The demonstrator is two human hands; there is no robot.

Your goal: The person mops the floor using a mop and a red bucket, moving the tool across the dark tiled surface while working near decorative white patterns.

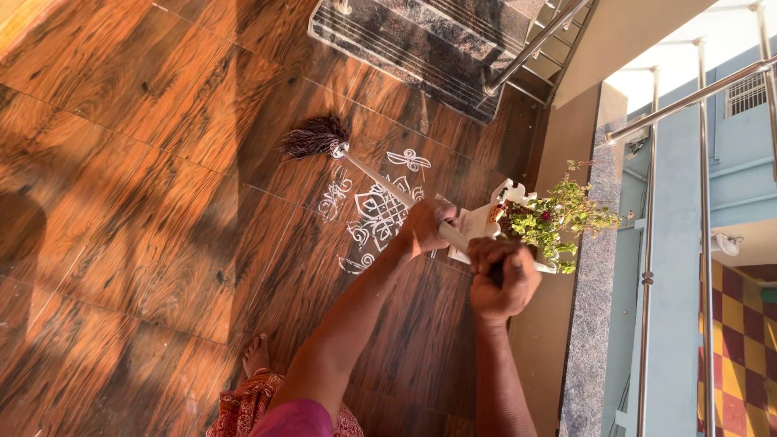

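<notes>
1. Mop [388,184] held in both hands, its dark stringy head [314,136] down on the wood-patterned floor [146,202], beside a white chalk floor design [374,212].
2. Handle slanted low across the design, head reaching away from the body toward the stone steps [421,40], likely for a long sweeping stroke.
3. Left hand [425,226] wrapped shut round the middle of the handle, arm stretched forward, nearly straight.
4. Right hand [502,279] fisted tight over the handle's top end, forearm raised upright, elbow bent.
5. White planter [494,217] with a small leafy plant [558,217] just behind the hands, beside a metal railing [704,243].
6. Bare foot [257,354] planted on the floor below.
</notes>
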